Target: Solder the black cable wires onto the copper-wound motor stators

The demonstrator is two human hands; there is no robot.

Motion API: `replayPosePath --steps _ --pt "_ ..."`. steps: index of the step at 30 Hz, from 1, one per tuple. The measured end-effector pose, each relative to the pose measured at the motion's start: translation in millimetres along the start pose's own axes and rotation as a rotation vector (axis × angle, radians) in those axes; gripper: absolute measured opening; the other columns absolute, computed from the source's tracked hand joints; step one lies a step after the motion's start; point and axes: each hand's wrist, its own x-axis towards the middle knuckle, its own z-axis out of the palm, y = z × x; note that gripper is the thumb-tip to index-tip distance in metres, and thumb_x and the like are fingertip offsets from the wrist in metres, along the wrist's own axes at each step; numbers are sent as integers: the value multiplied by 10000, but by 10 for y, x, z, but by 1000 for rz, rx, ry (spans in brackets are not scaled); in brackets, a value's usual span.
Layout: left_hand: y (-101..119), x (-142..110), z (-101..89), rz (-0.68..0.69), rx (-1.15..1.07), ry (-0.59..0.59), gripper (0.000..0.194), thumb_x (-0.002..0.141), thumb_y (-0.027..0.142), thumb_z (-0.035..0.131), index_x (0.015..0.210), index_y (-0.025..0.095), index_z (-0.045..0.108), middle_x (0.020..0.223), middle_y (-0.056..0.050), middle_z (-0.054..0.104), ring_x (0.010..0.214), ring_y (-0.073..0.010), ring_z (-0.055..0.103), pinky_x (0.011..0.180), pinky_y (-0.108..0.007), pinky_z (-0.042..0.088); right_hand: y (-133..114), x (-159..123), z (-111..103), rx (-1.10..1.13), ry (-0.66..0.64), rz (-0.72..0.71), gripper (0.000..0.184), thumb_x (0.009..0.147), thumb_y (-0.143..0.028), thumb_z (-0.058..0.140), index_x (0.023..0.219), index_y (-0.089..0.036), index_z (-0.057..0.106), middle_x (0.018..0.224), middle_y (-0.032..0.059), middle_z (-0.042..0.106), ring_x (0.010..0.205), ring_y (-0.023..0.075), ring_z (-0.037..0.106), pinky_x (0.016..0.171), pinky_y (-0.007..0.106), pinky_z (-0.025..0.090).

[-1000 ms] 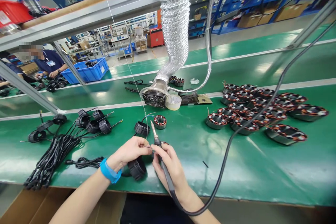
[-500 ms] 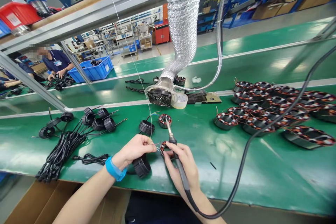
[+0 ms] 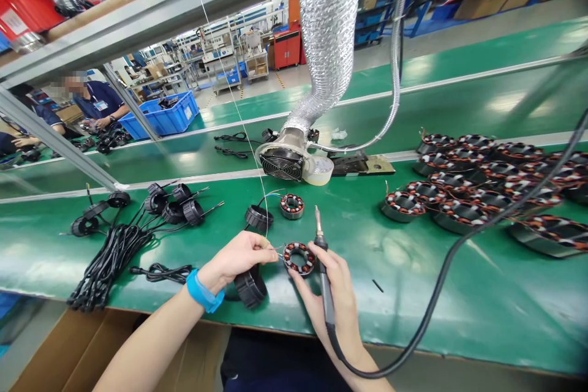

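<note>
My left hand (image 3: 245, 257), with a blue wristband, pinches thin wire ends beside a motor stator (image 3: 289, 266) with copper windings. A thin silvery wire (image 3: 239, 113) hangs from above down to this hand. My right hand (image 3: 333, 275) is closed around a soldering iron (image 3: 325, 294), whose metal tip points up and away from the stator. Its thumb and forefinger also touch the stator's right side. Below my left hand lies a black round housing (image 3: 251, 289). Farther back sit another black housing (image 3: 258, 218) with coloured wires and a second stator (image 3: 292, 206).
A fume fan (image 3: 281, 163) on a silver duct (image 3: 328, 43) stands behind, with a tape roll (image 3: 318, 170) beside it. Several stators (image 3: 459, 214) lie at right. Black cables (image 3: 110, 257) with housings are at left. The iron's cord (image 3: 436, 294) loops across the right.
The soldering iron has swung right, its tip moving off the rear stator, and the nearer stator shows more fully. My left hand keeps its pinch. The view has shifted slightly.
</note>
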Motion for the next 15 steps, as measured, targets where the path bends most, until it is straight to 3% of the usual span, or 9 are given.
replayPosePath --steps 10,15 --pt "73 -42 108 7 133 22 295 686 388 705 601 143 566 572 46 440 569 -93 339 560 -264 239 19 43 10 28 -50 8 478 890 -218 637 1346 -234 493 1205 118 580 1093 248 629 882 402 568" --pt "70 -45 71 0 141 55 286 688 396 698 634 140 581 586 49 433 584 -96 330 571 -266 234 -8 8 -65 91 87 -49 346 889 -161 632 1224 -233 588 1064 79 668 970 215 662 841 375 566"
